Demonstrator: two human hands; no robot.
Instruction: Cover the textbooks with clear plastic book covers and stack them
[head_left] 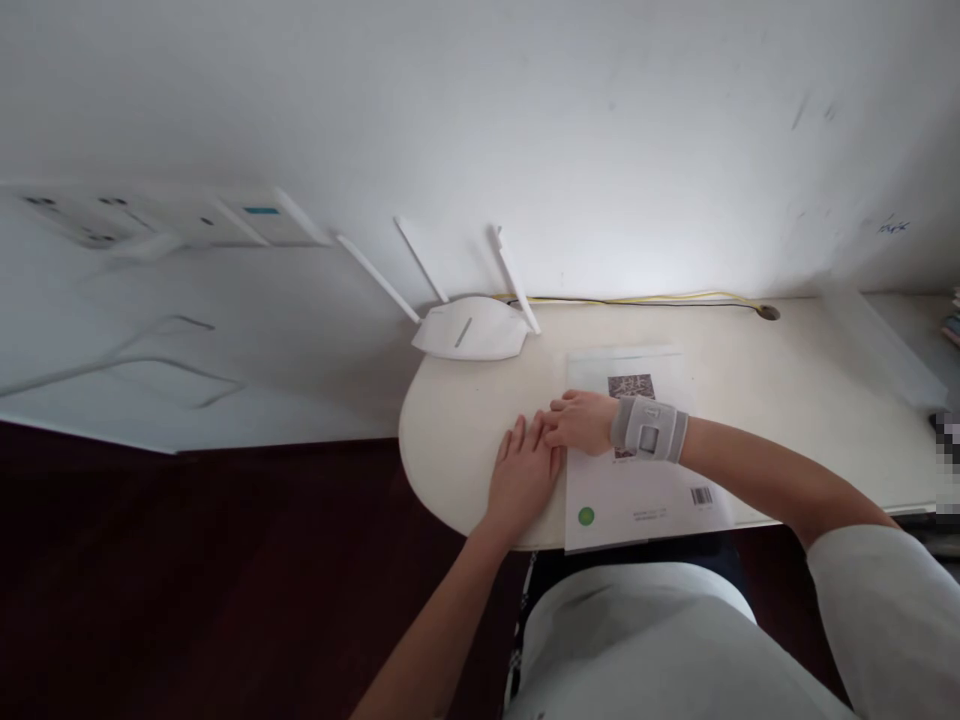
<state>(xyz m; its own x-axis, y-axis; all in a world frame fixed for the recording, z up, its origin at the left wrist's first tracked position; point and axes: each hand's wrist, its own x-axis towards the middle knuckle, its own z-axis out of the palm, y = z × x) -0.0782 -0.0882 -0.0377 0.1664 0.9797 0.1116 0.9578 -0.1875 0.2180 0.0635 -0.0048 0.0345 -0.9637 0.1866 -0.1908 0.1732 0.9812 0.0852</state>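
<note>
A thin white book (664,505) lies flat on the white table (450,420), its cover showing a dark picture, a green round mark and a barcode. My left hand (523,478) rests palm down on the tabletop beside the book's left edge, fingers stretched out and its thumb side close to that edge. Reaching across the book, my right hand (583,421) has its fingers bent at the same left edge, touching or nearly touching my left fingers. Its fingertips are partly hidden. A grey wristband (649,430) wraps my right wrist.
Behind my hands a white router (471,328) with three upright antennas stands against the wall. Yellow and black cables (645,300) run along the table's back to a round hole (767,312). Wall sockets (225,220) are at left. The table's rounded end drops to a dark floor (225,570).
</note>
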